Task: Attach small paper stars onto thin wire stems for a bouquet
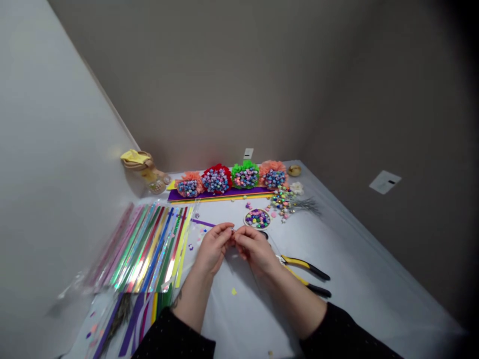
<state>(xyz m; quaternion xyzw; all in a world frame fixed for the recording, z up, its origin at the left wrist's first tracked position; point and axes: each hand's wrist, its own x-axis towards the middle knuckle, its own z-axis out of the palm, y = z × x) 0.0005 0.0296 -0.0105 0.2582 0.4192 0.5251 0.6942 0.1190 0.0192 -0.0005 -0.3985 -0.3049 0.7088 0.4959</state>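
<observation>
My left hand (216,245) and my right hand (255,247) meet above the middle of the table. Both are closed in a pinch around a tiny pale piece (232,230) between the fingertips, too small to name. A purple paper strip (202,223) runs up to my left hand; whether the fingers touch it I cannot tell. Just beyond my right hand stands a round dish (245,221) of colourful small folded pieces. Pliers with yellow and black handles (307,265) lie beside my right forearm, their jaws partly hidden.
Shiny coloured strips (149,249) in a clear sleeve cover the left side. Several tissue-paper bunches with small stars (217,179) stand along the back on purple sheets (179,195). Silver wire stems with stars (305,205) lie at right. A tan boot-shaped container (151,175) stands back left.
</observation>
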